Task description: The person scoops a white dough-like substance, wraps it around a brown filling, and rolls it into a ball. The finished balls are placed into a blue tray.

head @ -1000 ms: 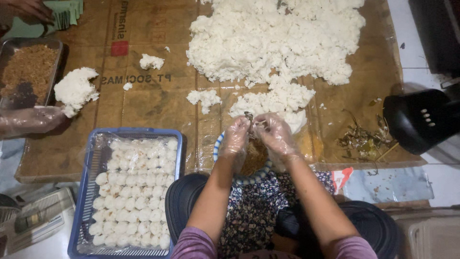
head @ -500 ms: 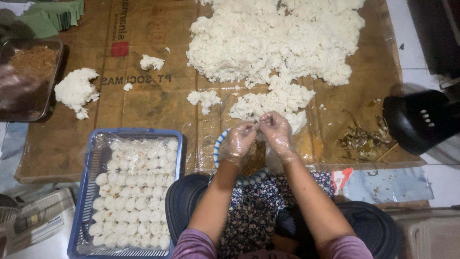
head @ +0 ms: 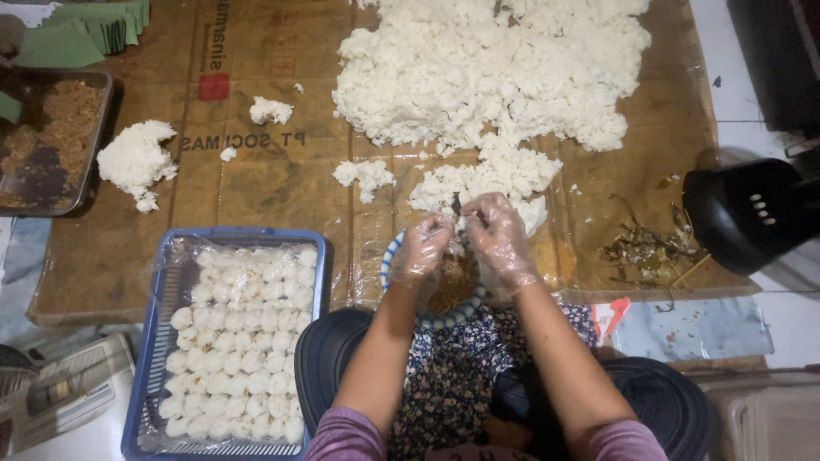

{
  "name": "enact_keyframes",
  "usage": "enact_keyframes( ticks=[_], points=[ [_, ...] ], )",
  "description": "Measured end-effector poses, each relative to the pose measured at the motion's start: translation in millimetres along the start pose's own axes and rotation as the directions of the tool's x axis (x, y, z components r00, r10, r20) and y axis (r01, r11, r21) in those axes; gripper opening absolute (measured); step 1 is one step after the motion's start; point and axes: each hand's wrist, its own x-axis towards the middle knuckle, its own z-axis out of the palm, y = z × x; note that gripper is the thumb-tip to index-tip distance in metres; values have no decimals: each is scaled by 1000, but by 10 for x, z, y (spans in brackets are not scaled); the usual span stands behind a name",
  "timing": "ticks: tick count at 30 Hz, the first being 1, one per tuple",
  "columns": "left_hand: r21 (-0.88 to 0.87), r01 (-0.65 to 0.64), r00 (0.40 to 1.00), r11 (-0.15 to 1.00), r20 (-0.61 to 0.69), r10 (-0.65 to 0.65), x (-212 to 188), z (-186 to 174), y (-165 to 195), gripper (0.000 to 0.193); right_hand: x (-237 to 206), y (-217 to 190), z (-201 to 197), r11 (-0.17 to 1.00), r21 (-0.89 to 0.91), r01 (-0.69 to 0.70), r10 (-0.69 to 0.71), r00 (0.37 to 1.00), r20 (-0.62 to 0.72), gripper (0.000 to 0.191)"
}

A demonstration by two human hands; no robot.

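Both gloved hands, left hand and right hand, meet over a blue-rimmed bowl of brown filling at the cardboard sheet's near edge, fingers pinching a small rice lump so crumbs fall into it, the rice heap just beyond, a blue basket of finished balls left

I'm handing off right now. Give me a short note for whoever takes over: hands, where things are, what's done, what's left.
Left hand and right hand, both in clear gloves, meet over the bowl of brown filling, pinching a small lump of rice between them.
Rice pile lies ahead on the cardboard.
Done: rows of white rice balls in the blue basket, at the left.
Left: most of the pile is unshaped.
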Motion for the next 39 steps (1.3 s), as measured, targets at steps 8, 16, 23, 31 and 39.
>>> enact_keyframes(
  ticks=[8, 16, 23, 31, 39],
  points=[
    [-33, -94, 995, 995, -18, 93, 67, -37, -293, 6, -18, -8, 79, 948, 277, -159, 143, 987, 76, 18],
    [38, -37, 991, 999, -130, 42, 84, -37, -317, 7, 12, 139, 103, 929, 326, -173, 130, 980, 148, 16],
    [170, -261, 959, 950, -62, 275, 60, -47, -301, 6, 89, 229, 108, 972, 140, -188, 172, 978, 120, 14],
    [191, -69, 977, 979, -187, 105, 70, -37, -325, 7, 154, 483, 165, 941, 309, -136, 80, 979, 187, 11],
    [359, -184, 949, 915, -176, 260, 70, -40, -329, 8, 192, 608, 217, 895, 408, -180, 133, 981, 141, 8]
  ],
)
